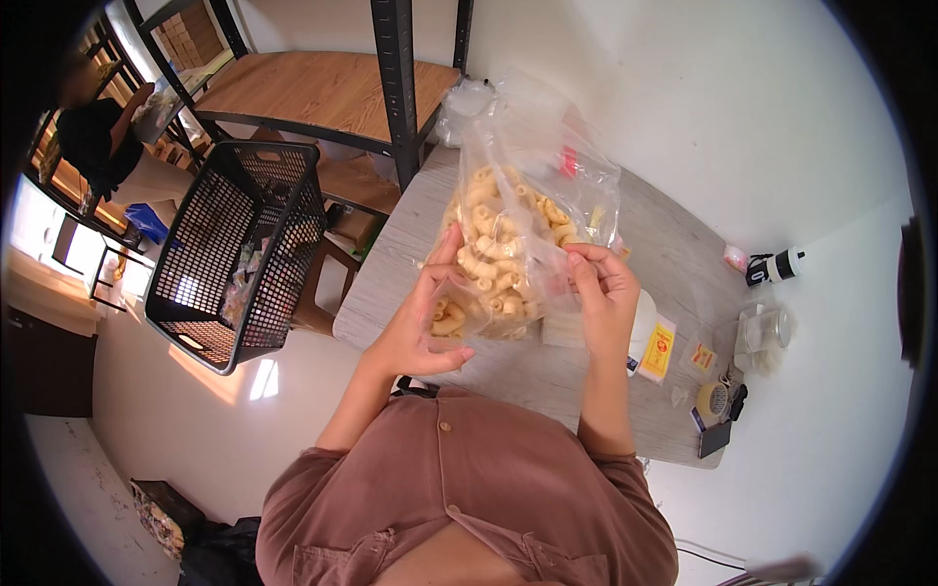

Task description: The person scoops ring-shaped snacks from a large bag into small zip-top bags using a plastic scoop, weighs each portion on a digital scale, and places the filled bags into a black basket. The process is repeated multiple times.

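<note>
A large clear plastic bag [498, 256] holds pale yellow, macaroni-shaped puffed snacks and stands over the table in front of me. My left hand [421, 322] supports its lower left side, fingers against the film and thumb held away. Beside those fingers a loose fold or small pouch of clear film [451, 315] holds a few snack pieces; which of the two it is, I cannot tell. Thumb and fingertips of my right hand [604, 282] pinch the film at the right. More crumpled clear plastic [527, 110] rises behind the snacks.
The grey wood-grain table [396, 242] meets a white wall. To the right lie a yellow packet [658, 349], a tape roll [711, 401], a phone [714, 439], a jar [773, 327] and a bottle [788, 265]. A black crate [212, 220] and shelving [300, 88] stand left; a person [110, 139] works beyond.
</note>
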The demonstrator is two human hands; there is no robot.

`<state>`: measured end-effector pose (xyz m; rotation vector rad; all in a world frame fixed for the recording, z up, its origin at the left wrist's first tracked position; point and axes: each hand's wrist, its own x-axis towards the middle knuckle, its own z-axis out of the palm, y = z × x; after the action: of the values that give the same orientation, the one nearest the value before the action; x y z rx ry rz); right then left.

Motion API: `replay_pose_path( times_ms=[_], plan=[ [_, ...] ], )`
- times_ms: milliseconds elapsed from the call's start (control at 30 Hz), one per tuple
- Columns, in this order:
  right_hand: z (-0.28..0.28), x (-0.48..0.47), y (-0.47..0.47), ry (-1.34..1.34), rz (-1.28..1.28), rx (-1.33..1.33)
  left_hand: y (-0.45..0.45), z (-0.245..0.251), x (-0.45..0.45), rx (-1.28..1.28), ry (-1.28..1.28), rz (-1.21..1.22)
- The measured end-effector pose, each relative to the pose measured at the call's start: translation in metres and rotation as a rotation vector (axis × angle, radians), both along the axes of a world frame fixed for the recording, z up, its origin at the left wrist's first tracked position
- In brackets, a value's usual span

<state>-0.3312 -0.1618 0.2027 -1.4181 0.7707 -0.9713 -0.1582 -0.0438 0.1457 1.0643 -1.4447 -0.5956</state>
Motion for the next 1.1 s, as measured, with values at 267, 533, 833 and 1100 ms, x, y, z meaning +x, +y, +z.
replay_pose_path(
  times_ms=[267,533,833,1100],
  plan=[
    [-0.003,-0.004,-0.014,-0.133,0.004,0.152,-0.012,0.019,-0.001,-0.018,-0.184,0.057],
    [-0.008,-0.008,-0.019,-0.343,-0.078,0.239,-0.012,0.020,0.004,-0.031,-0.150,0.052],
    [-0.003,-0.023,-0.029,-0.443,-0.254,0.223,-0.006,0.026,0.004,-0.051,-0.142,0.129],
    [0.017,-0.056,-0.033,-0.530,-0.324,0.110,0.000,0.044,-0.004,0.054,-0.115,0.140]
  ],
)
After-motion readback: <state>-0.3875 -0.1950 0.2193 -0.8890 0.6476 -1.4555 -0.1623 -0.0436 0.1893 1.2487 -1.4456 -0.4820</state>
